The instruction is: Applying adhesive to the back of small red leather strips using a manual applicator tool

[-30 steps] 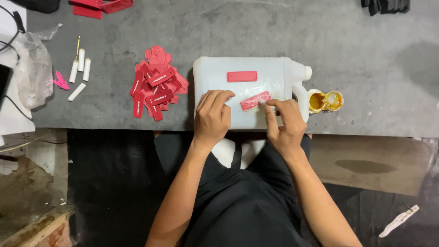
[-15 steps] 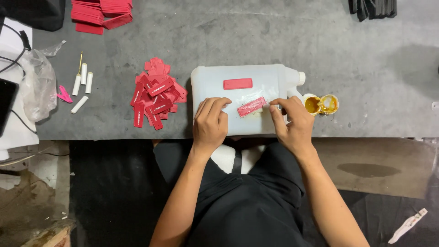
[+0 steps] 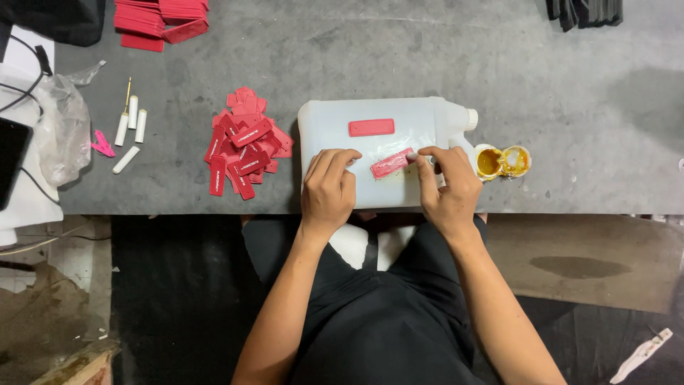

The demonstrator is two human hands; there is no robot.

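A white plastic jug lies flat on the grey table, serving as a work surface. One red rectangular label rests on its upper part. A second red label lies tilted lower down, between my hands. My left hand rests on the jug with its fingertips at the label's left end. My right hand touches the label's right end and seems to pinch a small tool; what it is stays unclear.
A heap of red labels lies left of the jug. Two small cups of yellow glue stand at its right. White tubes, a clear plastic bag and red stacks sit further left and back.
The view has shifted a little. My right hand has moved slightly left toward the tilted label's right end; my left hand stays at its left end.
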